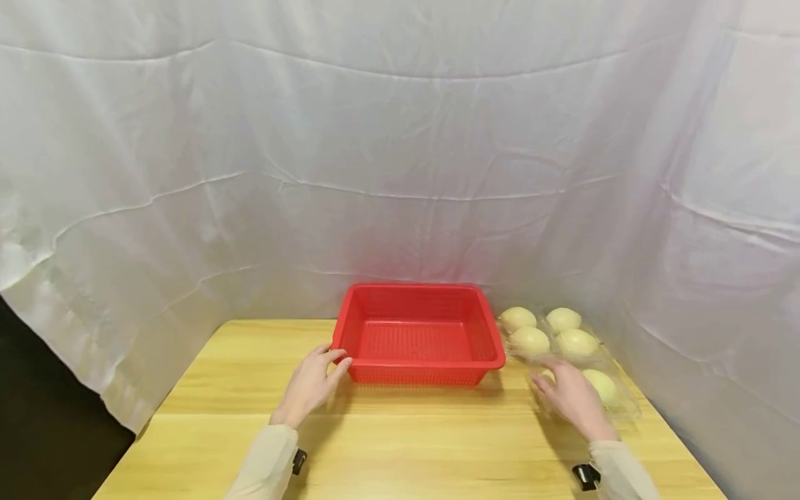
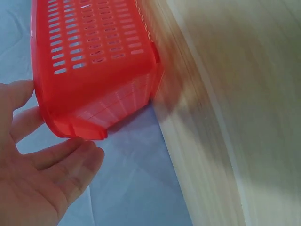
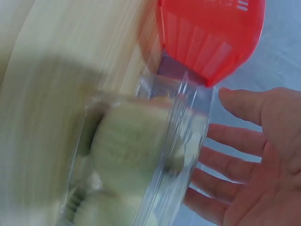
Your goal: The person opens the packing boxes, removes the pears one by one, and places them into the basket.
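Far curtain, bench; red basket left of fruit pack.
Relaxed left hand touches basket; right hand, fingers outstretched, at pack.

One red basket, one wooden table, at least one clear plastic container, and six pale yellow fruits countable from the head view: five mostly exposed, one largely covered by the right hand; can't tell if more are hidden. Two hands total, counting the left hand, plus two pale sleeves and two small black wrist devices. White cloth behind, number of sheets unclear.
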The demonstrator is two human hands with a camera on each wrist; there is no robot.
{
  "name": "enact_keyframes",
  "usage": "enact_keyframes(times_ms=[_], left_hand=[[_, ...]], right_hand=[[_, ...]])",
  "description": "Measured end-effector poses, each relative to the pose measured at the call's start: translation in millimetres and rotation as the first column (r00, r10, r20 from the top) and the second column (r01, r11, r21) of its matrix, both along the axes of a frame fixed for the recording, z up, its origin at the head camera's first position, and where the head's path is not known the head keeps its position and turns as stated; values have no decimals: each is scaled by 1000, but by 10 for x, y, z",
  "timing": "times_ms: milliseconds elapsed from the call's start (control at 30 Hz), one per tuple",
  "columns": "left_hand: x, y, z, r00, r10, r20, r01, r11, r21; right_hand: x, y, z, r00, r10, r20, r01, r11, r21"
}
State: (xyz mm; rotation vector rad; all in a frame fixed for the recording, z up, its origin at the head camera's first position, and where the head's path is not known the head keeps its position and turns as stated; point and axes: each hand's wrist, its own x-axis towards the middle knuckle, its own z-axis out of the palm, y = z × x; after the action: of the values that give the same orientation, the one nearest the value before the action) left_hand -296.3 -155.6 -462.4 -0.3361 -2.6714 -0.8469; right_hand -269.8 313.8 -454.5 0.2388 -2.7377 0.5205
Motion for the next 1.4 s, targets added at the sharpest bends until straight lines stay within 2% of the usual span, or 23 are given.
enact_keyframes(times_ms=[367,500,600,733,867,967,1167,1400], left_hand=[[11,-69,-2,998,-42,-47,41,999,-23],[8,-75,-12,997,-45,-65,43,999,-31],[-9,-71,-7,996,-48,-69,45,998,-34],[-26,-65,-12,996,-48,-75,46,999,-30],[-27,-53,-15,996,-46,-72,45,999,-26],[-31,-45,-11,996,-52,-69,50,998,-34],[-39,-31,-14,995,-59,-82,55,998,-43],[-44,-27,-19,992,-68,-106,63,997,-43]], right_hand=[[73,313,48,998,-39,50,37,999,30],[91,406,86,991,-49,122,43,998,49],[85,473,129,968,-109,225,96,993,67],[61,552,143,916,-191,354,180,982,65],[55,616,136,881,-193,433,205,978,19],[67,634,146,869,-178,462,195,981,11],[104,583,166,869,-179,462,177,983,47],[170,444,104,895,-182,408,164,983,79]])
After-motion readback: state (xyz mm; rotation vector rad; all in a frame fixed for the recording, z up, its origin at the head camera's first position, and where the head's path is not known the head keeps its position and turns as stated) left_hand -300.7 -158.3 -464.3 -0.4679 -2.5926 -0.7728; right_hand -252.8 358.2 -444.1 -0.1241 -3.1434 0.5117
